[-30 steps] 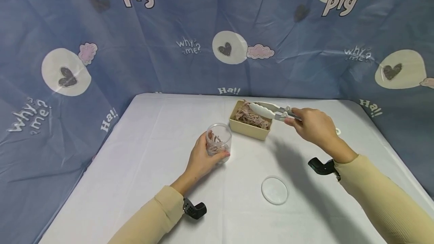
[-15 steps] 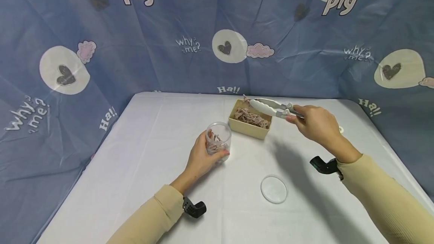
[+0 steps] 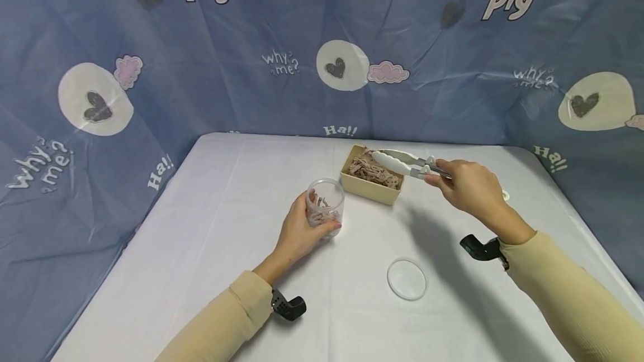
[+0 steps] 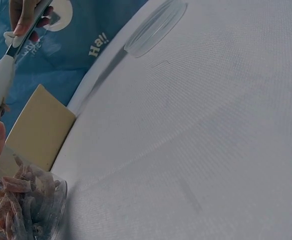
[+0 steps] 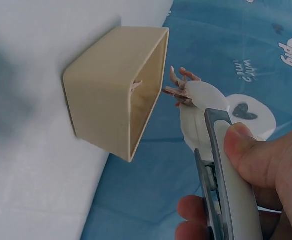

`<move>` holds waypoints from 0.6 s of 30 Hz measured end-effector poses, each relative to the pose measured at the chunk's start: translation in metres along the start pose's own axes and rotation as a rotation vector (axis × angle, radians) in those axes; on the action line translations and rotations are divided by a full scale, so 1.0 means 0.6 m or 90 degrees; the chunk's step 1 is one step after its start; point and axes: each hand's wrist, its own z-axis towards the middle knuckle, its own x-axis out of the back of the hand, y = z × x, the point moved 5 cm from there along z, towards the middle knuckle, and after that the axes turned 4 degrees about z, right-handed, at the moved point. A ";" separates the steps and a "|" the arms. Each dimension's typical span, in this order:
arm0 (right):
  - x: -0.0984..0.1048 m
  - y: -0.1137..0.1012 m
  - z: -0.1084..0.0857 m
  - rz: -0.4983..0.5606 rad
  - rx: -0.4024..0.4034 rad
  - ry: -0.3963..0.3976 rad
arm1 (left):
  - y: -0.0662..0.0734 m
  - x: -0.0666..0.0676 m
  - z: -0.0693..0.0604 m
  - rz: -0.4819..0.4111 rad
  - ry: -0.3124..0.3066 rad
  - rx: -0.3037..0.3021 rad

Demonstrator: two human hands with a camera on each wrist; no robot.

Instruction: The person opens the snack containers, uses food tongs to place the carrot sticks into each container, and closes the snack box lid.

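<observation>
In the head view my left hand [image 3: 299, 230] grips a clear plastic jar [image 3: 326, 197] around its side. Brownish, dried-looking strips [image 4: 16, 200] lie inside it, plainest in the left wrist view. My right hand [image 3: 470, 189] holds white-tipped metal tongs [image 3: 394, 165] over the far side of a pale yellow rectangular box [image 3: 369, 190]. More brown strips [image 3: 371, 172] lie heaped in the box. Between the tong tips, in the right wrist view, a few strips [image 5: 178, 90] are pinched just outside the box opening.
A round clear lid [image 3: 406, 279] lies on the white tablecloth [image 3: 241, 200], nearer me than the box. Behind the table hangs a blue printed curtain [image 3: 282, 99]. A black wrist camera [image 3: 288, 306] is strapped to each wrist.
The tongs rose slightly from the box with strips in their tips, then dipped back toward its far rim. My left hand and the jar have stayed in place.
</observation>
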 end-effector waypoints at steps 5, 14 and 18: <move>-0.001 0.002 0.002 -0.002 0.000 0.000 | 0.000 0.000 0.002 -0.001 -0.001 -0.001; 0.000 0.002 0.000 -0.004 0.010 0.010 | 0.000 0.000 0.002 0.004 0.000 0.004; 0.004 0.000 0.000 -0.001 0.014 0.017 | -0.001 0.000 0.001 0.003 -0.002 0.007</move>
